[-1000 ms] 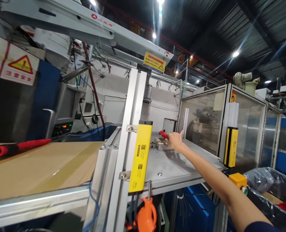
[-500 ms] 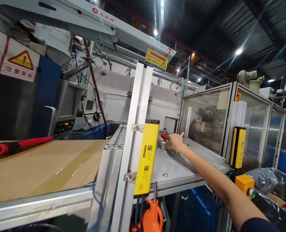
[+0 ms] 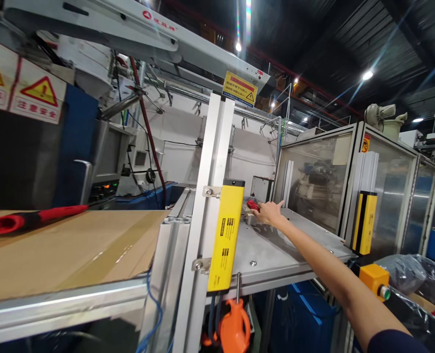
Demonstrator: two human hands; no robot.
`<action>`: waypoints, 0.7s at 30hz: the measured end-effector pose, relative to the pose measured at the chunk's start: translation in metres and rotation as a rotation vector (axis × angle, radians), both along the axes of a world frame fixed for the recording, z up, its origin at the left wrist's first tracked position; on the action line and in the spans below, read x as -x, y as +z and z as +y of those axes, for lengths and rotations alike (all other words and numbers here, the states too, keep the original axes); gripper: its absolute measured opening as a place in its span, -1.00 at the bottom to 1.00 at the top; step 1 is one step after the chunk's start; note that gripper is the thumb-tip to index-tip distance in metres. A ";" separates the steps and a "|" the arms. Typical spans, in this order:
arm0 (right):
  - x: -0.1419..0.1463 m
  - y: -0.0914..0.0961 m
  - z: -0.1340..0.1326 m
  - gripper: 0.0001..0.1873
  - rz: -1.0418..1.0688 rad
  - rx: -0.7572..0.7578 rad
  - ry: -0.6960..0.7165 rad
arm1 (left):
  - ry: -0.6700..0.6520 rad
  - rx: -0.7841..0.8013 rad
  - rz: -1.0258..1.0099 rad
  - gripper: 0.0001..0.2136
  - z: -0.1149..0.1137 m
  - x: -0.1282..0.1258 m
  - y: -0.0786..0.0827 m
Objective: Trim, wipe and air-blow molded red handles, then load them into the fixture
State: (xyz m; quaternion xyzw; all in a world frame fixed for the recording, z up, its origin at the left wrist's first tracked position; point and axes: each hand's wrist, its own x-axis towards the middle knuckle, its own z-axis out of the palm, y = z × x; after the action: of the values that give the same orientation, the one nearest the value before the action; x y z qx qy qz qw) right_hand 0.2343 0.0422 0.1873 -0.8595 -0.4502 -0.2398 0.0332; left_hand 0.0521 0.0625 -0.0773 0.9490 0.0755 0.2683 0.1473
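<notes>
My right hand [image 3: 270,214] reaches out over the grey metal plate [image 3: 272,252] of the workstation. Its thumb and forefinger are at a small red part [image 3: 253,205] and appear closed on it, while one outer finger sticks out to the far side. The red part sits at a metal fixture [image 3: 253,218] on the plate; its exact shape is partly hidden by the fingers. My left hand is out of view. On a cardboard sheet [image 3: 73,250] at the left lies a long red-and-black piece [image 3: 37,219] with a round hollow end.
A yellow sensor bar [image 3: 225,240] on an aluminium post stands left of my arm; another yellow bar [image 3: 365,223] stands at right. An orange box with a green button [image 3: 377,280] is near my forearm. Below hangs an orange tool [image 3: 235,326]. A plastic-lined bin [image 3: 408,279] stands at right.
The view has shifted slightly, so most things sit a little further right. My right hand stays at the red part, which shows a bit more from behind the sensor bar.
</notes>
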 end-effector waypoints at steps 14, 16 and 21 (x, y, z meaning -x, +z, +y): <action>0.009 -0.008 0.000 -0.69 0.052 0.008 0.017 | 0.016 0.004 -0.050 -0.38 -0.003 0.008 0.010; 0.011 -0.009 -0.001 -0.69 0.065 -0.007 0.012 | 0.003 0.020 -0.043 -0.43 -0.005 0.004 0.012; 0.012 -0.011 -0.004 -0.68 0.127 -0.075 0.017 | -0.010 0.047 -0.042 -0.44 -0.010 0.014 0.018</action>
State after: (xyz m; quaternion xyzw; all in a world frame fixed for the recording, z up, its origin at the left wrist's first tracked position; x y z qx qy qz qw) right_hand 0.2220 0.0379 0.1767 -0.8671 -0.4453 -0.2014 0.0959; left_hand 0.0382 0.0521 -0.0595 0.9398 0.0741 0.2855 0.1726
